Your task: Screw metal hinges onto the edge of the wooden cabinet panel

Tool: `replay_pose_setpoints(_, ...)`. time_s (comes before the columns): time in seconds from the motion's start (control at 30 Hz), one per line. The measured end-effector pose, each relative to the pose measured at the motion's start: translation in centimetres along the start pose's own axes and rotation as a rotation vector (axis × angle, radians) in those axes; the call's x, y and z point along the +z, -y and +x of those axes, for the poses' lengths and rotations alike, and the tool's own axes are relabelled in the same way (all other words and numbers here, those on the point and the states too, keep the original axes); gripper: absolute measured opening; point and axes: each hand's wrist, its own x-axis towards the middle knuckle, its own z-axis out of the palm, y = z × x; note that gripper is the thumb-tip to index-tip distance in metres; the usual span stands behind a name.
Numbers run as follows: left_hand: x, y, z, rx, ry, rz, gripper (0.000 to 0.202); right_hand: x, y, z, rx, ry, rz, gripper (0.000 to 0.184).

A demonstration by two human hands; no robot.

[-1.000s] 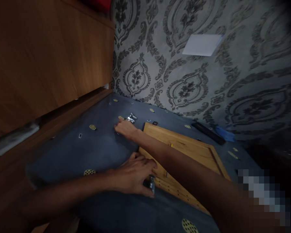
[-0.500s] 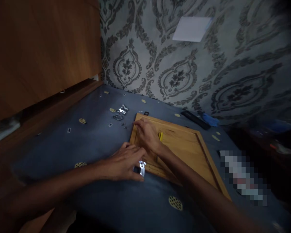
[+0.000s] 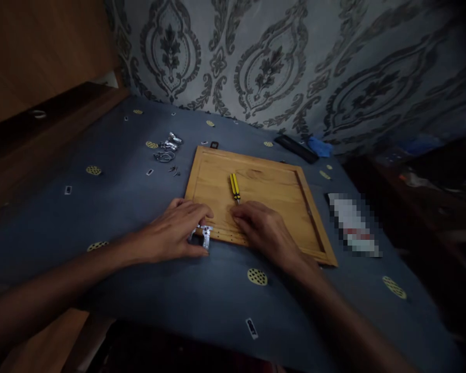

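Observation:
A wooden cabinet door panel [image 3: 267,181] with a raised frame lies flat on the blue sheet. At its near left corner my left hand [image 3: 178,228] holds a silver cabinet hinge [image 3: 206,237] against the frame, thumb below and fingers above. Small dark holes run along the near edge beside the hinge. My right hand [image 3: 266,228] is over the panel, its fingers closed at the shaft end of a screwdriver [image 3: 235,186] with a yellow and black handle. The handle points away from me, and the tip is hidden by the fingers.
More silver hinges [image 3: 169,145] and several screws [image 3: 174,169] lie left of the panel. Behind it are a black long object [image 3: 296,148] and a blue crumpled thing [image 3: 320,146]. A blurred-out packet [image 3: 353,225] lies right. Wooden furniture [image 3: 42,52] and a patterned wall bound the sheet.
My right hand has left the panel's left edge and come to the screwdriver, closing at its shaft. The left hand stays on the hinge. The view has tilted down.

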Motion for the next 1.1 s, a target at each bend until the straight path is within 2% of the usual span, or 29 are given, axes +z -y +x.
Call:
replay_pose_setpoints(0.17, -0.3, -0.3, -0.1, -0.011, 0.024, 0.009, 0.049, -1.6, 1.1, 0.7, 0.055, 0.12, -0.144, 0.02)
replay_pose_setpoints(0.27, -0.4, -0.3, -0.1, 0.007, 0.022, 0.023, 0.047, -2.1, 1.9, 0.7, 0.075, 0.149, -0.221, 0.022)
replay_pose_setpoints(0.4, -0.2, -0.1, -0.1, 0.027, 0.011, 0.029, 0.047, -2.1, 2.4, 0.6, 0.066, 0.133, -0.246, 0.023)
replay_pose_setpoints(0.57, -0.1, -0.2, -0.1, 0.025, -0.01, 0.038, 0.048, -1.6, 1.8, 0.8, 0.054, 0.078, -0.183, 0.02)
replay_pose_setpoints(0.67, -0.3, -0.4, 0.0, 0.006, 0.013, 0.033, 0.049, -1.0, 2.1, 0.6, 0.053, -0.057, 0.012, 0.014)
replay_pose_setpoints(0.77, -0.6, -0.7, 0.0, -0.033, 0.044, 0.019, 0.038, -0.3, 3.2, 0.4, 0.061, -0.254, 0.438, 0.009)
replay_pose_setpoints(0.83, -0.7, -0.9, 0.1, -0.042, 0.051, 0.008, 0.035, 0.3, 4.1, 0.1, 0.087, -0.311, 0.644, 0.004)
replay_pose_setpoints(0.97, -0.7, -1.0, 0.1, -0.024, 0.049, 0.007, 0.04, 1.7, 5.3, -0.5, 0.176, -0.37, 0.791, 0.004)
replay_pose_setpoints(1.1, -0.6, -1.0, 0.2, -0.022, 0.032, 0.005, 0.039, 3.1, 5.5, -1.3, 0.141, -0.36, 0.799, 0.003)
